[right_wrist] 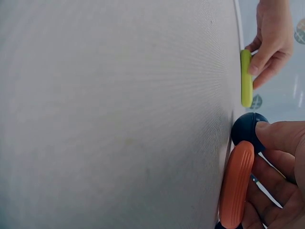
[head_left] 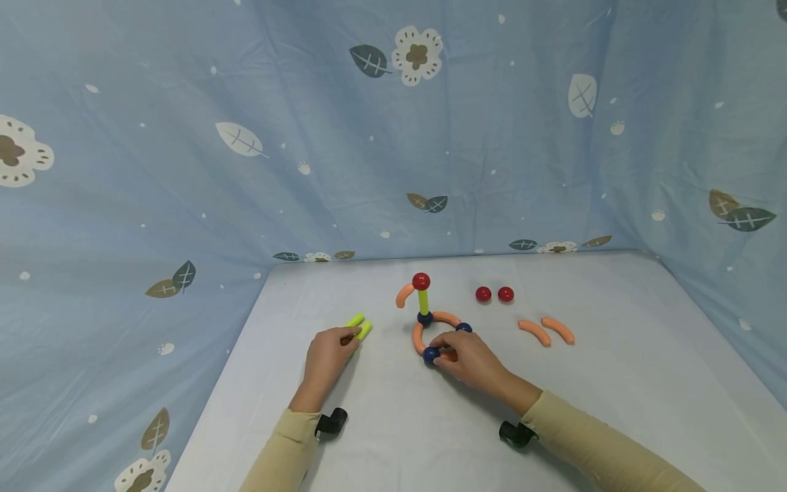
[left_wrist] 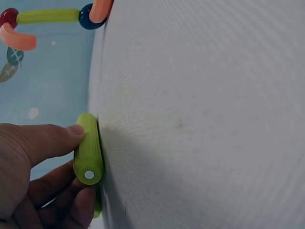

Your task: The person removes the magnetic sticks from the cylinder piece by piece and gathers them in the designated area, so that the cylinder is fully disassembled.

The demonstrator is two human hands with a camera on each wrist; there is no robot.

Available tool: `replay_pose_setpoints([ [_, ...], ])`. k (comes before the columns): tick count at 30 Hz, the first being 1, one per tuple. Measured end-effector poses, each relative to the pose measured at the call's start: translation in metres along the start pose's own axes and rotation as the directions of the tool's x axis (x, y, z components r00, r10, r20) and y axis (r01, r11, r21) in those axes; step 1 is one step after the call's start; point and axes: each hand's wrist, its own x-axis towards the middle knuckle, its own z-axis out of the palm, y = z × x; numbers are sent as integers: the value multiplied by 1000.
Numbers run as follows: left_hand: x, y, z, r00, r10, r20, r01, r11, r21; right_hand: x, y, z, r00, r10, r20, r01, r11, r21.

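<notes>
My left hand (head_left: 328,355) pinches a yellow-green magnetic rod (left_wrist: 88,150) between thumb and fingers, close on the table. A second yellow-green rod (head_left: 354,320) lies beside it, partly hidden by the fingers in the left wrist view. With thumb and fingers my right hand (head_left: 470,359) holds a dark blue ball (right_wrist: 248,130) at the near side of a ring. Curved orange rods (right_wrist: 237,186) and blue balls form that ring; my right hand covers part of it. From the ring's far left ball an upright yellow-green rod (head_left: 423,302) carries a red ball (head_left: 421,281), with a curved orange rod (head_left: 404,296) hanging off its side.
Two loose red balls (head_left: 483,294) sit behind the ring to the right. Farther right, two curved orange rods (head_left: 558,330) lie side by side on the white table (head_left: 639,383). A blue patterned cloth (head_left: 344,171) hangs behind and around the table.
</notes>
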Motion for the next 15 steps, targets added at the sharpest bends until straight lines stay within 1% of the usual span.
replay_pose_setpoints([
  [8, 0, 0, 1, 1000, 4, -3, -4, 1000, -18, 0, 0, 0, 1000, -5, 5, 5, 1000, 6],
  [15, -1, 2, 1, 1000, 6, -5, -6, 1000, -10, 0, 0, 0, 1000, -12, 6, 12, 1000, 2],
])
